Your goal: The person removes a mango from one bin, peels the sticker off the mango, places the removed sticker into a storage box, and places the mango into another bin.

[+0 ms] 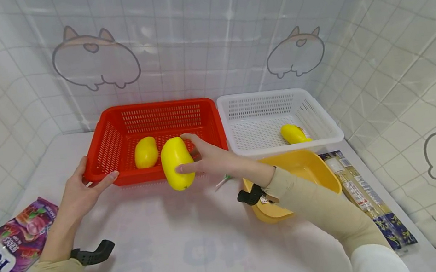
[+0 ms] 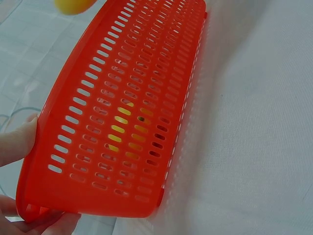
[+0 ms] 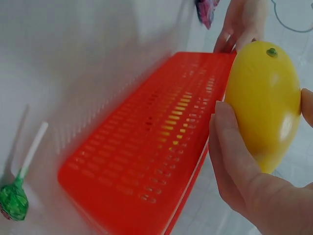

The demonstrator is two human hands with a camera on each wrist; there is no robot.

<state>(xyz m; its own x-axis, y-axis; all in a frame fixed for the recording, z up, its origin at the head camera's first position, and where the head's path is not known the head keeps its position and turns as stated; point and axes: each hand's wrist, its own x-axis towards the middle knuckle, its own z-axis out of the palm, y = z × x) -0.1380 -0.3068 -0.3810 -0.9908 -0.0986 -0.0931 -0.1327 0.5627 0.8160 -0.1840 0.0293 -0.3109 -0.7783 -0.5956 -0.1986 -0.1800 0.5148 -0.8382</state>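
Observation:
My right hand holds a yellow mango between thumb and fingers, raised over the front rim of a red slotted basket. In the right wrist view the mango shows its small green stem spot. A second mango lies inside the red basket, to the left of the held one. At the basket's front left corner, my left hand grips the rim, thumb on one side and fingers on the other, as the left wrist view shows.
Right of the red basket stands a white basket with a yellow fruit in it. A yellow tub sits before it, beside long clear packages. A green-wrapped lollipop lies nearby. A purple Fox's pouch lies left.

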